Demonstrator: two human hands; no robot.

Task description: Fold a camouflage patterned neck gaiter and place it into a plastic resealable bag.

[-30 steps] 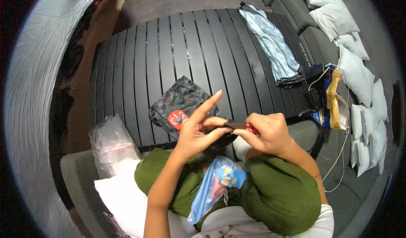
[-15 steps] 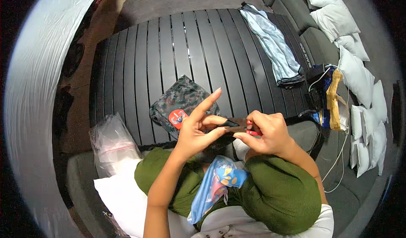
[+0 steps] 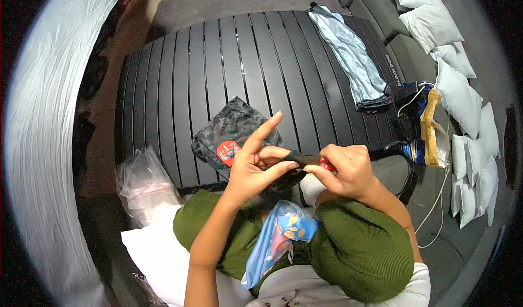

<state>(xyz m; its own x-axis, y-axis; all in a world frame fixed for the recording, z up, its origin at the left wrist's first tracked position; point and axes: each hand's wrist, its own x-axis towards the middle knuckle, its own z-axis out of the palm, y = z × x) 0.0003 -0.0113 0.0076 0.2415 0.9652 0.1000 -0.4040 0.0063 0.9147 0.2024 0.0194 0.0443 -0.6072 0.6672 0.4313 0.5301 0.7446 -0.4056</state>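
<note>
Dark strip, held at the near edge of the slatted table: left hand pinches one end, forefinger raised, right hand curls tightly round the other; handling appears midway, strip unreleased, camouflage cloth already lying flat on the table

A hand could pass over the middle and far left of the slatted black table, where the slats lie bare; the camouflage cloth covers the near part, just beyond the left hand, and a long light-blue cloth takes up the right side. A dark strip spans the gap to the right hand; green-clad legs crowd the space below; a clear plastic bag blocks the near left corner.
</note>
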